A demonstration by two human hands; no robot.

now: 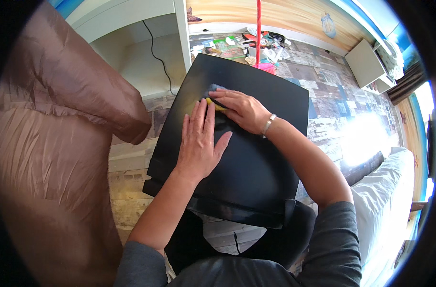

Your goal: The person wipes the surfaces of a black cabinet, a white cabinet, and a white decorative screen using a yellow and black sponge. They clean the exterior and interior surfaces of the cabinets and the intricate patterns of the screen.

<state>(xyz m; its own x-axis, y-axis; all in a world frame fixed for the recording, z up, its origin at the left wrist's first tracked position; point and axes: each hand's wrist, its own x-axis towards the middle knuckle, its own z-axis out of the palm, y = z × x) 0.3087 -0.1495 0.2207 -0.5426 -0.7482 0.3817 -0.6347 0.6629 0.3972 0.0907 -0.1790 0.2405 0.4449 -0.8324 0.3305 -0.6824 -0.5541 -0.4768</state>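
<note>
A black box-like piece of furniture (253,161) with a smooth flat top stands between my knees. My right hand (243,109) presses a small blue-grey and yellow cloth (216,87) against this top, left of its middle, with the fingers bent over it. My left hand (200,140) lies flat on the same surface just beside the cloth, its fingers pointing away from me and its thumb spread. The fingertips of both hands are close together. Part of the cloth is hidden under my right hand.
Brown fabric bedding (56,154) bulges at the left, near a white desk (128,18) with a hanging black cable (156,53). Beyond the black furniture are scattered litter (236,48) and a pink broom (259,32). White bedding (383,197) lies at the right; a white cabinet (365,64) stands farther back.
</note>
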